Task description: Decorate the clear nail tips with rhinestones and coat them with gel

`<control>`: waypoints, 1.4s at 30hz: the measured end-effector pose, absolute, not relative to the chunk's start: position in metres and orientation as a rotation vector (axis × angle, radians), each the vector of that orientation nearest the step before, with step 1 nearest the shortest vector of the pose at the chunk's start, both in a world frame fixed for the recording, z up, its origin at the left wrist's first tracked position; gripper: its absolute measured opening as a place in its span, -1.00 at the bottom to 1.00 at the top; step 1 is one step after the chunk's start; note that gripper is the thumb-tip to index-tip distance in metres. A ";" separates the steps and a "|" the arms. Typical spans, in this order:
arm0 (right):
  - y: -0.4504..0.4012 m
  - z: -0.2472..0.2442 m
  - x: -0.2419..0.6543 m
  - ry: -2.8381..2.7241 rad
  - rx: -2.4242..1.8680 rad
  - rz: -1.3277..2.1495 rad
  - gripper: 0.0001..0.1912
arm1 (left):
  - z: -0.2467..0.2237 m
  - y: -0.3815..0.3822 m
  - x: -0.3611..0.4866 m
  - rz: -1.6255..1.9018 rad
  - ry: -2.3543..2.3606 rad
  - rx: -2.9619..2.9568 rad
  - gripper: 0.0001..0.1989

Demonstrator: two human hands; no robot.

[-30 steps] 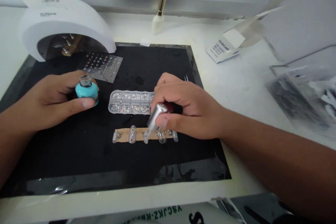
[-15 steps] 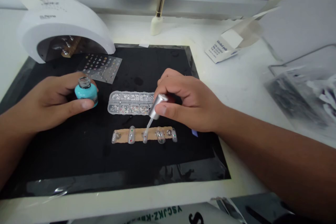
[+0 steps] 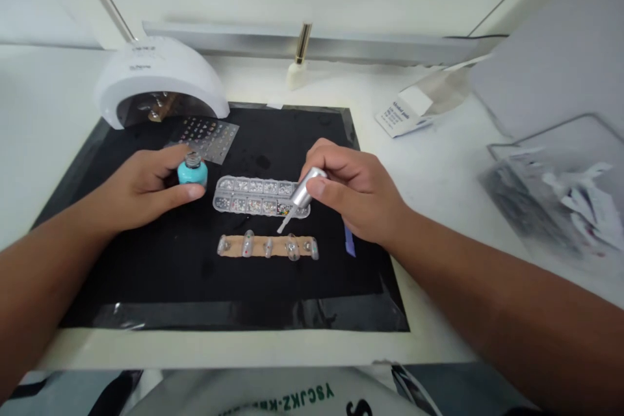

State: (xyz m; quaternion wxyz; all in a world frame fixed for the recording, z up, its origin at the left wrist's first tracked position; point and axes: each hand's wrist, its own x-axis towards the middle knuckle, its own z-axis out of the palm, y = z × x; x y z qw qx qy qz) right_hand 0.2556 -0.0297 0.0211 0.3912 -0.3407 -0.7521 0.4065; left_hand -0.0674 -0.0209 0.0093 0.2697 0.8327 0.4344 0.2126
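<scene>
My left hand (image 3: 158, 185) is closed around an open turquoise bottle (image 3: 193, 171) on the left of the black mat (image 3: 185, 279). Between the fingers of my right hand (image 3: 351, 188) is a silver brush cap (image 3: 308, 187), its pale brush tip pointing down-left. The tip hangs just above a tan strip (image 3: 234, 246) that carries several clear nail tips, some with small coloured stones; it looks apart from them. Behind the strip, a clear case (image 3: 263, 196) of small gems lies partly behind the brush.
A white nail lamp (image 3: 163, 75) and a sticker sheet (image 3: 209, 138) are at the back left. A white bottle with a gold cap (image 3: 298, 71) stands at the back. Rightward are a purple tool (image 3: 350, 242), an alcohol pad box (image 3: 402, 114) and a clear container (image 3: 531, 198).
The brush tip has lifted off the middle nail tip and moved up and right of it. My left hand still holds the bottle. The camera view has shifted.
</scene>
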 end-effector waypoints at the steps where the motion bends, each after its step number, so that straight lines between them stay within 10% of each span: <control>1: -0.029 0.021 0.256 -1.903 -0.876 1.014 -0.67 | 0.008 -0.022 -0.065 0.589 1.182 2.237 -0.69; 16: -0.039 0.059 0.279 -1.704 -0.828 0.824 -0.58 | 0.071 -0.043 0.001 0.661 1.073 2.192 -0.66; 42: -0.059 0.079 0.271 -1.942 -0.892 0.375 -0.75 | 0.050 -0.058 0.040 0.392 1.184 2.296 -0.65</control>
